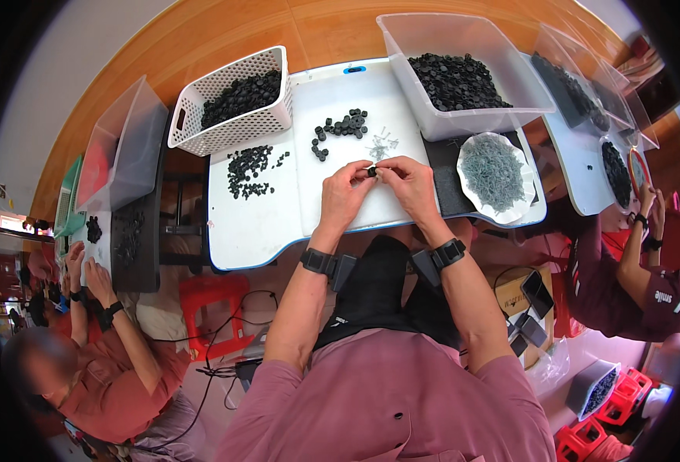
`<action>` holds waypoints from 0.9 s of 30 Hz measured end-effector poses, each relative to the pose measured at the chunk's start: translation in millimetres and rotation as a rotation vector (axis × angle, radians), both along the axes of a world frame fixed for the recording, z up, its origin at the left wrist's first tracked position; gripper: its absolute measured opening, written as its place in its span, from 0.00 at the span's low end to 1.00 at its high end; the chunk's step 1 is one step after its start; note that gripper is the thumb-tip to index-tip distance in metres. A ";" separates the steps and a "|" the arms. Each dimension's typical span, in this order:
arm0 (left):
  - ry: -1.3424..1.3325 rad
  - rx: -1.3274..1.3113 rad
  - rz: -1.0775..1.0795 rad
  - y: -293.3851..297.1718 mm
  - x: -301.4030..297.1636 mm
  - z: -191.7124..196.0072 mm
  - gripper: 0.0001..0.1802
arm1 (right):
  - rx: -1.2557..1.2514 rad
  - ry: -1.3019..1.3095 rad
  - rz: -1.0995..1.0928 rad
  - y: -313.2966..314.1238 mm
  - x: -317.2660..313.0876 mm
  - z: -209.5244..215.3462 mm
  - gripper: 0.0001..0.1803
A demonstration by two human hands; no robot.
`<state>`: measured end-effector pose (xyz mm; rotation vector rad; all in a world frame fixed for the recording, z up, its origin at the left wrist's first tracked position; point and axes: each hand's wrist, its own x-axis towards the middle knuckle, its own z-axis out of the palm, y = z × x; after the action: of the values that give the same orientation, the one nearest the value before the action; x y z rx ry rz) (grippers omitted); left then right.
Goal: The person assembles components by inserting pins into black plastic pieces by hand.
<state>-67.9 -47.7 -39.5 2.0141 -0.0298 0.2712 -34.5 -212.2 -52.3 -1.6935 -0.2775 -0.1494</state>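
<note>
Over the white table [320, 208], my left hand [344, 197] and my right hand [407, 185] meet at their fingertips. Both are closed in a pinch around a small black round piece [371, 171]; its far details are too small to make out. Just beyond my fingers lies a loose scatter of thin silvery screws [383, 143]. Further back sits a cluster of black knob-like cylinders [349, 125]. To the left, many smaller black pieces [247, 171] are spread on the tabletop.
A white perforated basket [230, 132] and a clear plastic tub [471, 119] hold heaps of black parts. At right, a scalloped white dish [530, 179] of screws rests over a dark mat [446, 179]. Co-workers sit on both sides. A red stool [209, 296] and cables are below.
</note>
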 end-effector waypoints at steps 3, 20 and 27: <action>-0.022 -0.008 -0.024 1.9 0.9 -2.4 0.17 | -0.010 -0.001 -0.001 -0.5 0.8 0.6 0.07; -0.015 -0.042 -0.032 1.7 0.0 -0.9 0.16 | -0.008 0.074 0.024 -1.6 1.7 1.2 0.07; -0.025 -0.046 -0.047 3.7 0.7 -3.9 0.15 | -0.031 0.083 0.026 -1.2 -0.5 7.0 0.08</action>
<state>-67.2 -44.0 -43.4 1.9615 -0.0854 0.2648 -35.0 -213.3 -45.3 -1.7211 -0.2408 -0.0554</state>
